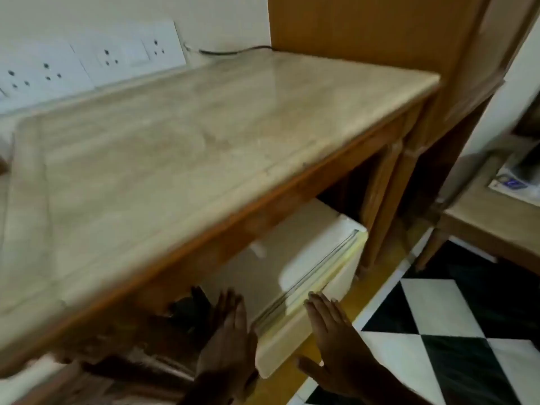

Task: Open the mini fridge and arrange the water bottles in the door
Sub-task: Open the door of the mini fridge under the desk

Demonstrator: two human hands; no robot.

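A white mini fridge (295,252) stands in a wooden alcove under a beige stone counter (181,135); only its top and the upper edge of its door (280,340) show. The door looks shut, with the seal line running along its top. My left hand (226,337) is flat with fingers extended, beside the door's left end. My right hand (333,346) is flat and open against the door's front edge. Neither hand holds anything. No water bottles are visible. The view is blurred.
Wall sockets (87,62) line the wall behind the counter, and a dark cable (233,51) runs along its back. A wooden cabinet (380,33) rises at the right. The floor has black and white tiles (438,331). A low wooden table (493,217) stands at right.
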